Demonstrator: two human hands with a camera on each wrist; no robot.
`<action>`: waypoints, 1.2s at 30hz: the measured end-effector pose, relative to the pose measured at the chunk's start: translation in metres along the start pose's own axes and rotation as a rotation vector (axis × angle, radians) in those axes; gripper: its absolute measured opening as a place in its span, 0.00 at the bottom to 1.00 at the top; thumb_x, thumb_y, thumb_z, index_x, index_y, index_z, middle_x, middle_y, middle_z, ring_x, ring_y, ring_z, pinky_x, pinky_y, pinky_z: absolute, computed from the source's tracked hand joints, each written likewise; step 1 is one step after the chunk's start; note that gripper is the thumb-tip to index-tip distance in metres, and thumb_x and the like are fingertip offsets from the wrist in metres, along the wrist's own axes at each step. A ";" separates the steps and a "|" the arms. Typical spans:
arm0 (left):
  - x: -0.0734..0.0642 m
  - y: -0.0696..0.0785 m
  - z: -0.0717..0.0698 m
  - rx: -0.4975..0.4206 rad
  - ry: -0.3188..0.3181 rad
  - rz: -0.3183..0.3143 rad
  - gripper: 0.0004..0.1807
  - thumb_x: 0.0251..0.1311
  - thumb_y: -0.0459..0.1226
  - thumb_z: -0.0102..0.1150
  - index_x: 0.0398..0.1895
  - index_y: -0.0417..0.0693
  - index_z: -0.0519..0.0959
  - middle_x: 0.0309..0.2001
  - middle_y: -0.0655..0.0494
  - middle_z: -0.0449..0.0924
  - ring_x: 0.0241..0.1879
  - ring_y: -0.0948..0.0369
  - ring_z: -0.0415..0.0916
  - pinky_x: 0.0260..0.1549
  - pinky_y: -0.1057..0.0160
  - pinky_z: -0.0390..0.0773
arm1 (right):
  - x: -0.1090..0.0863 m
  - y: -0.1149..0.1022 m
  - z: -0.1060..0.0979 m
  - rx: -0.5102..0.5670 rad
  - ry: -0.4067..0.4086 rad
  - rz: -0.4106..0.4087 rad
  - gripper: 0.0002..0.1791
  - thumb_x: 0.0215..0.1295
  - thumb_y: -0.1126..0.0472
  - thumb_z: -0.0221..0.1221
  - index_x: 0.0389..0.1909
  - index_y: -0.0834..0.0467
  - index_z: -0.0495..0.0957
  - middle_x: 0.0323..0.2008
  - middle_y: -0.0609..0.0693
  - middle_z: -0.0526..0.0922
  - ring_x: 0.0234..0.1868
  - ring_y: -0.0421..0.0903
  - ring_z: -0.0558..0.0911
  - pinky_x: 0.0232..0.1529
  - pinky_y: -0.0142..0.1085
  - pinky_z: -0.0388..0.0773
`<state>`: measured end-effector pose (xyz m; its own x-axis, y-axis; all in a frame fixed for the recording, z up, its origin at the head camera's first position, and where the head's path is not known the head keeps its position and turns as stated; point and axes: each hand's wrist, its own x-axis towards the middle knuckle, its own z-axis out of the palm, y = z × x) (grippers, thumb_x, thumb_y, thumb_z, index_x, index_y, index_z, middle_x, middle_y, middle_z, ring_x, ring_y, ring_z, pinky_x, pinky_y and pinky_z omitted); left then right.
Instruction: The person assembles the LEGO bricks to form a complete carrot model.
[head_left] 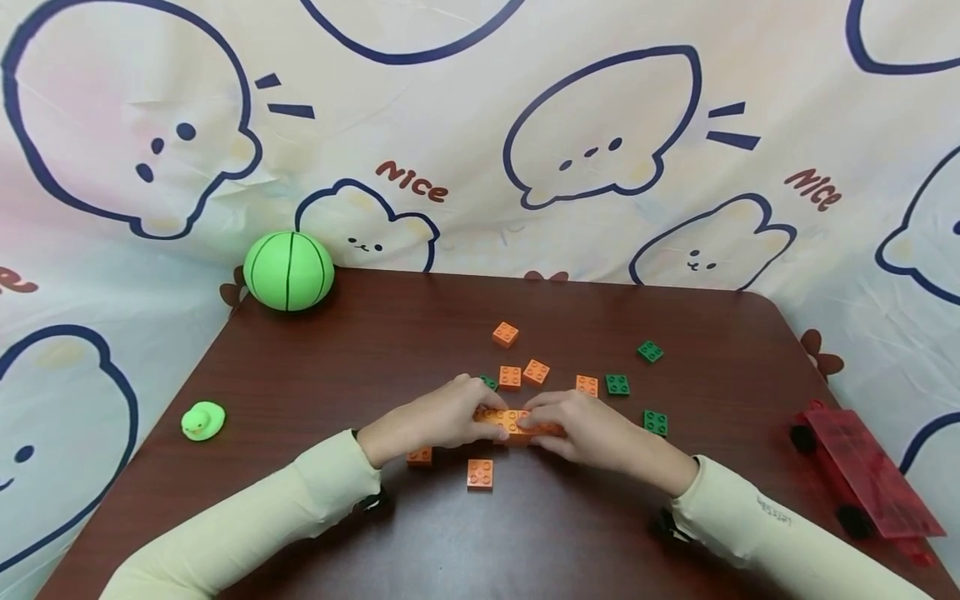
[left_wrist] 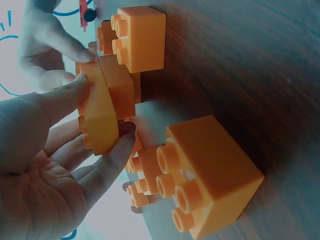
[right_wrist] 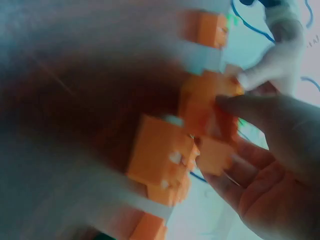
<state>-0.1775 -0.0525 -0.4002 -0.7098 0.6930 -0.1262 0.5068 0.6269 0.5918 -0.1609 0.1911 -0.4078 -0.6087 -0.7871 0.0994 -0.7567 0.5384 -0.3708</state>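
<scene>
Seen from a person's own head height, two hands meet over a dark brown table (head_left: 337, 517), at the centre of a clock face. Between them is a cluster of orange bricks (head_left: 513, 423), studs upward. The left hand (head_left: 442, 419), coming in from eight o'clock, pinches the cluster's left end between thumb and fingers. The right hand (head_left: 592, 427), coming in from four o'clock, grips the right end; both grips are narrow.

The step in hand appears to be fitting bricks together. To do it well, the left hand would best hold its end steady and level while the right hand lines up edges and studs, then pushes evenly rather than on one corner. The right wrist view is blurred, so whether every brick is fully seated cannot be told; a check along the seams would be sensible.

Elbow room matters too. One loose orange brick (head_left: 480, 475) lies just beyond the cluster at seven o'clock, near enough to be nudged. Another orange brick (head_left: 510, 377) sits at twelve, and a green brick (head_left: 655, 422) at three. Well apart are a green ball (head_left: 288, 272) at ten o'clock and a red toy vehicle (head_left: 870, 475) between three and four.
</scene>
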 end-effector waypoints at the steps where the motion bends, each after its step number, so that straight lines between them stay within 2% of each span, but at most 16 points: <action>1: 0.001 0.001 0.001 0.002 0.003 -0.002 0.18 0.65 0.44 0.70 0.53 0.46 0.87 0.49 0.54 0.89 0.39 0.67 0.79 0.37 0.68 0.81 | 0.000 0.000 0.001 0.004 0.003 0.010 0.11 0.65 0.60 0.70 0.48 0.50 0.87 0.49 0.45 0.88 0.47 0.39 0.87 0.48 0.35 0.86; 5: 0.003 0.004 0.006 0.032 0.023 0.001 0.23 0.65 0.49 0.69 0.58 0.48 0.85 0.54 0.55 0.88 0.48 0.63 0.82 0.47 0.62 0.83 | -0.003 0.000 0.003 0.006 0.007 0.063 0.10 0.62 0.61 0.72 0.44 0.50 0.86 0.43 0.43 0.88 0.40 0.36 0.84 0.42 0.32 0.84; 7: 0.001 0.003 0.006 0.047 0.064 0.015 0.26 0.63 0.52 0.70 0.60 0.49 0.83 0.53 0.55 0.88 0.47 0.61 0.82 0.46 0.60 0.83 | -0.005 0.000 0.003 0.001 0.003 0.083 0.10 0.61 0.61 0.73 0.43 0.50 0.86 0.40 0.42 0.87 0.37 0.35 0.81 0.39 0.31 0.82; 10: -0.009 -0.001 -0.001 0.062 0.150 0.036 0.28 0.61 0.54 0.71 0.60 0.50 0.82 0.48 0.55 0.86 0.45 0.58 0.81 0.44 0.59 0.81 | -0.006 0.000 0.003 -0.015 -0.007 0.095 0.10 0.62 0.60 0.72 0.43 0.50 0.85 0.40 0.41 0.86 0.36 0.34 0.80 0.38 0.30 0.81; 12: -0.019 -0.004 -0.010 0.065 0.181 0.018 0.28 0.59 0.54 0.73 0.59 0.51 0.82 0.47 0.54 0.84 0.44 0.56 0.79 0.42 0.57 0.80 | -0.005 -0.001 0.002 -0.027 -0.010 0.100 0.10 0.62 0.59 0.72 0.43 0.49 0.84 0.39 0.41 0.85 0.35 0.34 0.78 0.37 0.30 0.80; 14: -0.033 -0.007 -0.018 0.091 0.162 -0.039 0.29 0.57 0.54 0.74 0.58 0.53 0.81 0.50 0.55 0.82 0.48 0.56 0.79 0.45 0.54 0.80 | -0.004 -0.002 0.002 -0.038 -0.006 0.097 0.10 0.62 0.58 0.73 0.43 0.49 0.84 0.38 0.40 0.84 0.35 0.34 0.78 0.37 0.29 0.80; 17: -0.052 -0.015 -0.023 0.131 0.074 -0.145 0.29 0.53 0.54 0.78 0.55 0.55 0.79 0.53 0.58 0.80 0.49 0.58 0.78 0.47 0.50 0.80 | -0.002 -0.002 0.004 -0.036 -0.001 0.076 0.09 0.63 0.58 0.72 0.41 0.48 0.83 0.36 0.40 0.83 0.32 0.34 0.77 0.35 0.28 0.78; 20: -0.066 -0.024 -0.018 0.153 0.001 -0.207 0.27 0.49 0.51 0.81 0.49 0.55 0.79 0.47 0.59 0.79 0.44 0.60 0.76 0.43 0.51 0.79 | 0.001 -0.002 0.007 -0.017 -0.006 0.044 0.06 0.66 0.57 0.70 0.40 0.48 0.83 0.37 0.40 0.84 0.34 0.32 0.79 0.35 0.27 0.79; 23: -0.074 -0.032 -0.009 0.156 -0.021 -0.228 0.23 0.48 0.46 0.82 0.45 0.53 0.81 0.42 0.60 0.78 0.39 0.61 0.73 0.40 0.53 0.76 | 0.004 -0.002 0.010 -0.018 -0.002 0.022 0.05 0.67 0.56 0.69 0.40 0.48 0.83 0.36 0.40 0.84 0.33 0.32 0.79 0.35 0.26 0.79; 26: -0.073 -0.036 -0.005 0.171 -0.005 -0.216 0.19 0.53 0.43 0.79 0.44 0.50 0.82 0.41 0.59 0.79 0.37 0.61 0.71 0.38 0.56 0.75 | 0.007 -0.003 0.009 -0.036 0.014 0.030 0.07 0.65 0.55 0.71 0.40 0.48 0.83 0.34 0.39 0.82 0.31 0.34 0.76 0.33 0.26 0.77; 30: -0.068 -0.034 -0.007 0.137 0.063 -0.173 0.14 0.57 0.40 0.75 0.44 0.48 0.84 0.36 0.60 0.80 0.32 0.63 0.71 0.31 0.63 0.74 | 0.009 -0.004 0.008 -0.043 0.007 0.052 0.08 0.64 0.55 0.72 0.40 0.47 0.83 0.33 0.39 0.81 0.29 0.36 0.75 0.31 0.25 0.73; 34: -0.061 -0.025 -0.015 0.079 0.144 -0.089 0.16 0.59 0.39 0.73 0.49 0.45 0.84 0.36 0.59 0.82 0.31 0.63 0.74 0.28 0.68 0.73 | 0.011 -0.004 0.010 -0.042 -0.001 0.055 0.08 0.63 0.55 0.72 0.40 0.47 0.83 0.33 0.38 0.81 0.29 0.35 0.73 0.30 0.25 0.71; 36: -0.057 -0.020 -0.018 0.066 0.175 -0.048 0.18 0.60 0.39 0.73 0.51 0.44 0.84 0.40 0.58 0.84 0.34 0.62 0.75 0.31 0.68 0.74 | 0.011 -0.005 0.010 -0.045 0.010 0.046 0.09 0.63 0.56 0.72 0.39 0.47 0.82 0.33 0.38 0.80 0.29 0.35 0.73 0.30 0.26 0.71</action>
<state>-0.1563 -0.1105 -0.3902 -0.8052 0.5929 -0.0086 0.4974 0.6832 0.5346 -0.1618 0.1771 -0.4142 -0.6450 -0.7585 0.0926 -0.7379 0.5867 -0.3336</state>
